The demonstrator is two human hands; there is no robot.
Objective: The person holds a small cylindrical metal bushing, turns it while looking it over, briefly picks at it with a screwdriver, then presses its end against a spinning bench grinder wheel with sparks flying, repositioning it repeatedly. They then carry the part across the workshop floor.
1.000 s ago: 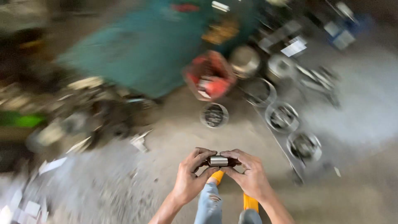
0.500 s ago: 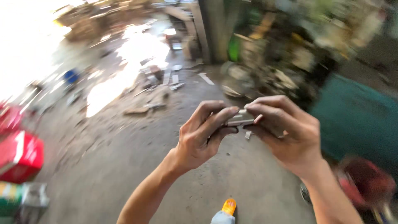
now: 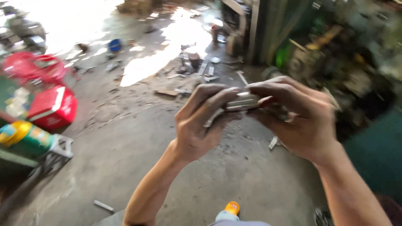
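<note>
Red crates (image 3: 52,106) sit far left on the concrete floor (image 3: 125,159), while our left hand (image 3: 201,125) and right hand (image 3: 299,119) (fingertips meeting) both grip a small metal cylinder (image 3: 243,102) held above it.

a red crate (image 3: 53,108) sits left on the concrete floor (image 3: 125,159), metal scraps (image 3: 197,69) scattered beyond.

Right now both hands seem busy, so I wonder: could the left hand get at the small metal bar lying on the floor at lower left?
Probably not as things stand. The left hand is raised, sharing a metal part with the right hand, while the metal bar lies far below on the concrete floor.
</note>
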